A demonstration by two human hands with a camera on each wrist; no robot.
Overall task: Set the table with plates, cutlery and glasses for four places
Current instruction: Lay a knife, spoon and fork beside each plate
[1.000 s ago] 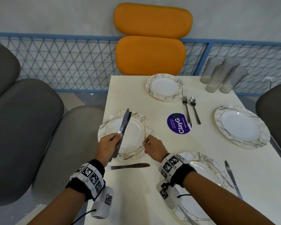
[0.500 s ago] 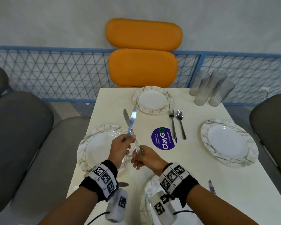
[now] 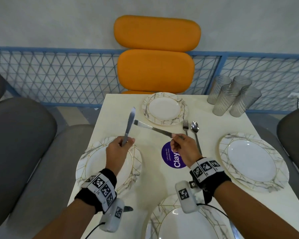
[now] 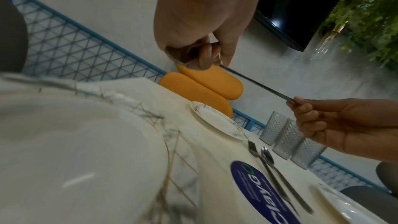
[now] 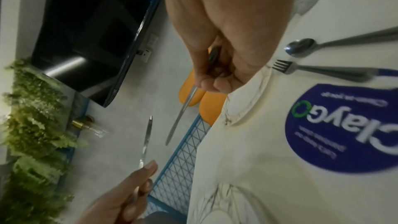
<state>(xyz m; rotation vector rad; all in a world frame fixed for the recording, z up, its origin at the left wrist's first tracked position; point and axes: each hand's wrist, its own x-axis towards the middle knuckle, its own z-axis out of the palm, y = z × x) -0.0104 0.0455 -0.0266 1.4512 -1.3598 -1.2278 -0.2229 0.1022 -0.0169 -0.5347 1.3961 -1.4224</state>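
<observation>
Bare desk (image 3: 121, 107) lies open left of the far plate (image 3: 164, 108), while the fork (image 3: 185, 125) and spoon (image 3: 195, 130) crowd its right side and four clustered glasses (image 3: 231, 97) block the far right corner.

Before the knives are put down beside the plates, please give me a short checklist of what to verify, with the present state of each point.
1. Left hand grips its knife by the handle: ok.
2. Right hand pinches the second knife at the handle end: ok.
3. The two blades are apart: cannot tell; they cross in the head view.
4. Bare table beside the far plate for a knife: ok.
5. Fork and spoon lie out of the way: ok.
6. Glasses set at the places: not ok, grouped at the far right corner.
</observation>
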